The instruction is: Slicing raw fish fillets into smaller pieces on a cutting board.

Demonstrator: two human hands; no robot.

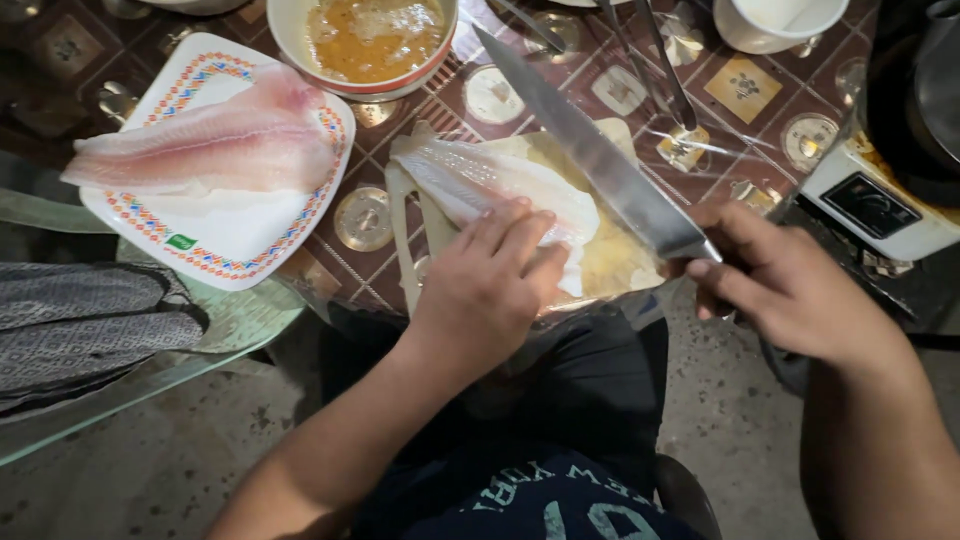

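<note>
Left hand (490, 285) pressed flat on pale raw fish fillet (500, 180), lying on cream plastic cutting board (405, 215) at worktop's near edge. Right hand (790, 290) gripping long steel kitchen knife (590, 150), blade raised diagonally above fillet. Farther left, pinkish fillets on square patterned white plate (225, 245). Beyond, round bowl of orange batter (372, 40).

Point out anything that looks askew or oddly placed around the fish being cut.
The cutting board sticks out past the table edge over the person's lap, with the fish fillet on it. The left hand presses the fillet; the right hand holds the knife.
</note>
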